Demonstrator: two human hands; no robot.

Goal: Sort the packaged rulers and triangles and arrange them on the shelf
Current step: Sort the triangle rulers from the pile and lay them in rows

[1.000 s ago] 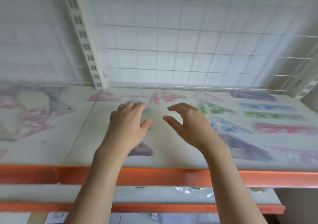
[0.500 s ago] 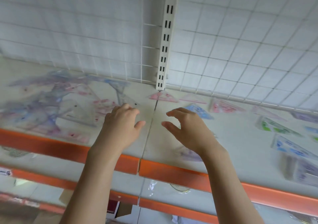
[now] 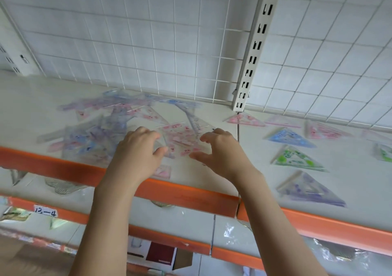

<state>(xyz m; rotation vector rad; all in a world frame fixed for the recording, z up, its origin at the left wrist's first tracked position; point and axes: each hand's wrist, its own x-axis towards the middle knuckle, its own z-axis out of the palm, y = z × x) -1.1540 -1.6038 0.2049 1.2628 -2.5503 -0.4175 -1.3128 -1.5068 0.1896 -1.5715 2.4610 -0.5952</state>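
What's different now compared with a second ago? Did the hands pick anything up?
The view swung left: the unsorted pile now sits centre, and the laid-out triangles slid to the right. The left hand and right hand travelled with it and now hover over a pink packaged triangle at the pile's edge, fingers curled. Nothing is plainly gripped. The sorted triangles seem to keep their arrangement.

Left hand [image 3: 137,154]: we see it over the jumbled pile [image 3: 101,131], fingers curled.
Right hand [image 3: 222,152]: beside it, fingers spread above a pink triangle [image 3: 182,140].
Shelf [image 3: 244,174]: sorted triangles lie at 3 o'clock.
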